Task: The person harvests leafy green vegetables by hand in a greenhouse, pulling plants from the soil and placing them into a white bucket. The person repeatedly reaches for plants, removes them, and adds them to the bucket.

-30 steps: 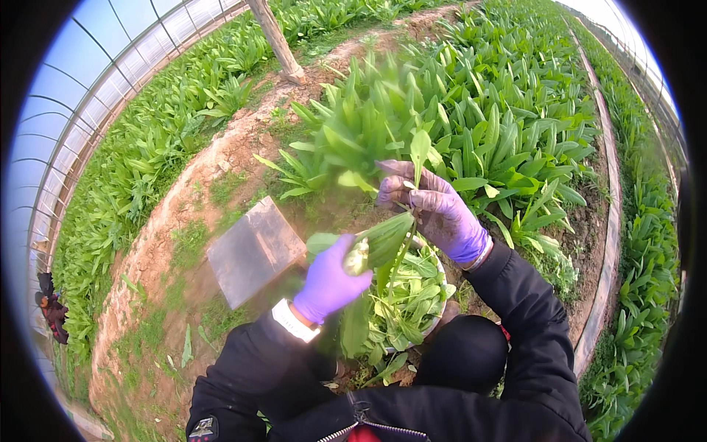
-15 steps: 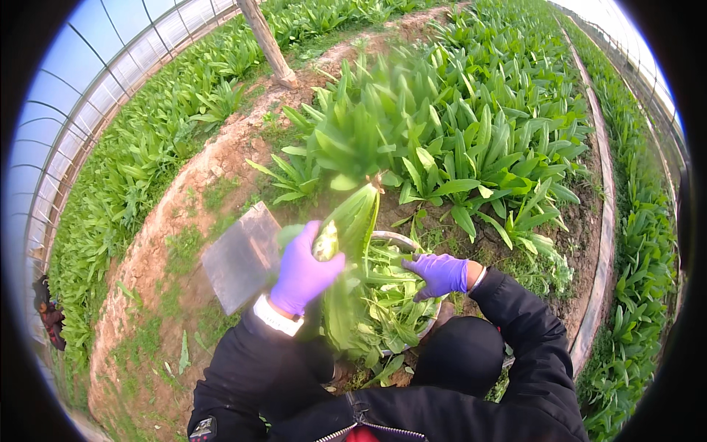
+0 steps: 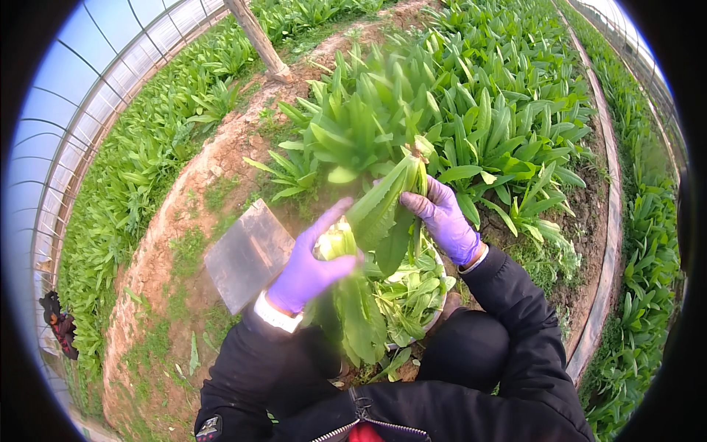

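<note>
Purple gloves cover both hands. My left hand (image 3: 305, 265) is curled around a bunch of long-leaved lettuce (image 3: 359, 317), its pale stem ends showing between thumb and fingers and its leaves hanging down. My right hand (image 3: 444, 217) pinches another lettuce plant (image 3: 383, 206) just below its brownish root end, which points up and away from me. This plant's leaves slope down toward my left hand and overlap the bunch. Below both hands, a round pale-rimmed container (image 3: 440, 309) holds loose green leaves (image 3: 409, 295); the bunch hides part of it.
A flat grey board (image 3: 247, 258) lies on the soil left of my left hand. Dense lettuce rows (image 3: 501, 110) grow ahead. A wooden post (image 3: 258, 40) stands at the far left, and a pale bed edging (image 3: 607, 191) runs along the right. A person (image 3: 59, 324) is at the far left edge.
My right hand has moved up from beside the container and taken hold of the lettuce plant near its root end. That plant has shifted up and to the right.
</note>
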Demonstrator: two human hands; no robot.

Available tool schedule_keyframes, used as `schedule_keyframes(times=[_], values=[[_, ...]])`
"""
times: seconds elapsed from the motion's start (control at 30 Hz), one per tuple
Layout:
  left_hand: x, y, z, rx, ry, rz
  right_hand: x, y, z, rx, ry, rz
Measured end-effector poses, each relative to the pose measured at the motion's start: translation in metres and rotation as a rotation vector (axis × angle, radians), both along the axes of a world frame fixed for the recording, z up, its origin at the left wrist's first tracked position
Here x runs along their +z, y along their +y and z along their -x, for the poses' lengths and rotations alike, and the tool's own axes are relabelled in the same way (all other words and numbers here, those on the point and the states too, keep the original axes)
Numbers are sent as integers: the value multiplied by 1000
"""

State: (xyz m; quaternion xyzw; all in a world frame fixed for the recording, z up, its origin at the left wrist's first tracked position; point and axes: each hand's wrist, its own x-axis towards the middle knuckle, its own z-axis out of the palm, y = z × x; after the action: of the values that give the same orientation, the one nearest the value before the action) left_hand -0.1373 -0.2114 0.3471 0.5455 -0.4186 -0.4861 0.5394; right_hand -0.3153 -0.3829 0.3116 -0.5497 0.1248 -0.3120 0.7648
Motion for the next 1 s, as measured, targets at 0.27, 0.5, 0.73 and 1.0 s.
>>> schedule_keyframes(times=[0.27,0.5,0.73,1.0], values=[[12,-6,-3,66,-41,19,-7,12,10,321,140,122],[7,-9,16,117,97,-9,-41,31,-9,79,137,225],[2,-13,23,140,175,-29,-39,31,-9,-63,191,649],[-11,-21,41,209,41,41,-30,30,-5,-117,239,893]])
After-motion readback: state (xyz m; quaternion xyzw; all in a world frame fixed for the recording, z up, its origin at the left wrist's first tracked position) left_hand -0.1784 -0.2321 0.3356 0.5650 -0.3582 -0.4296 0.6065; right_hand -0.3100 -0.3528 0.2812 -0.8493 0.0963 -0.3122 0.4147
